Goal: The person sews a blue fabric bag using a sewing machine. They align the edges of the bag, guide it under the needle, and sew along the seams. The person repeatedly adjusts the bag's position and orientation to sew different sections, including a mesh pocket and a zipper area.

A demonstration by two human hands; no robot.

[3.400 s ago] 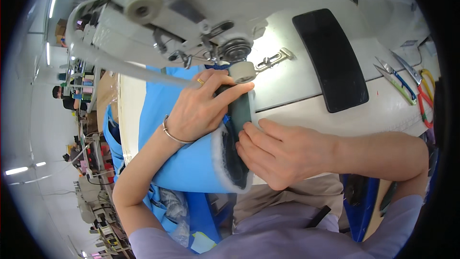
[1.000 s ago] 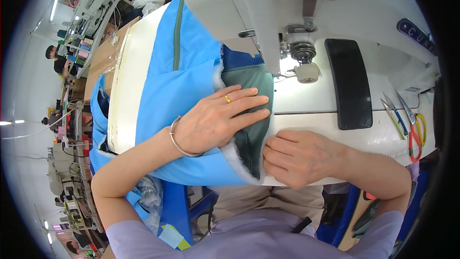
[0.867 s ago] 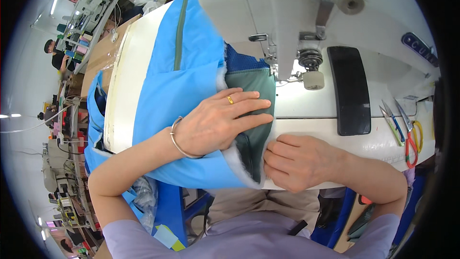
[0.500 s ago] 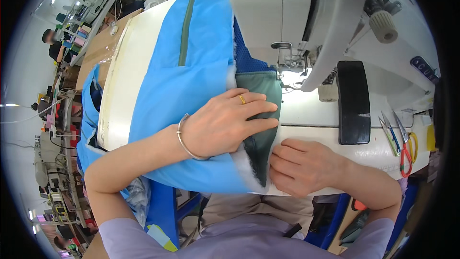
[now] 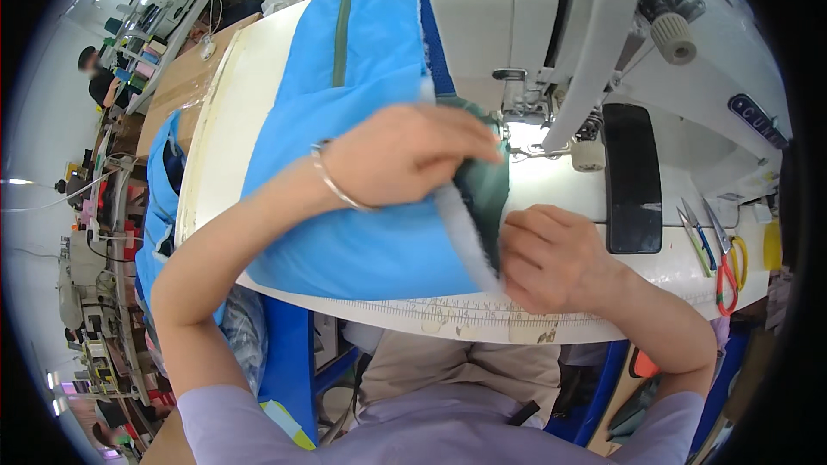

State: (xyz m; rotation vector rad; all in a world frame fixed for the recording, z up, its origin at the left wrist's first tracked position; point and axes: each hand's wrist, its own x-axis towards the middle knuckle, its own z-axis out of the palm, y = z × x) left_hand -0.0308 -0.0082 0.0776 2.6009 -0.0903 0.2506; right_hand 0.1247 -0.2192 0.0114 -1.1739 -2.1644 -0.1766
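Observation:
A bright blue padded garment piece (image 5: 370, 250) with white fluffy edging lies across the table, its dark green fabric panel (image 5: 488, 194) reaching to the presser foot (image 5: 522, 131) of a white sewing machine (image 5: 478, 17). My left hand (image 5: 405, 152), slightly blurred, is over the fabric with fingers stretched toward the presser foot. Beside the panel's near edge, my right hand (image 5: 551, 260) is closed with fingertips pinching the fabric's edge. The needle point is hard to make out in the bright work light.
A black curved pad (image 5: 634, 179) sits right of the machine's foot. Red-and-yellow-handled scissors (image 5: 729, 267) and blue-handled snips (image 5: 702, 237) lie at the right. A ruler strip (image 5: 448, 308) runs along the table's front edge. More blue fabric (image 5: 162, 181) hangs at the left.
Both hands and the near part of the garment have moved away from me, toward the machine. The front table edge with its ruler is now uncovered. My left hand has come nearer the presser foot.

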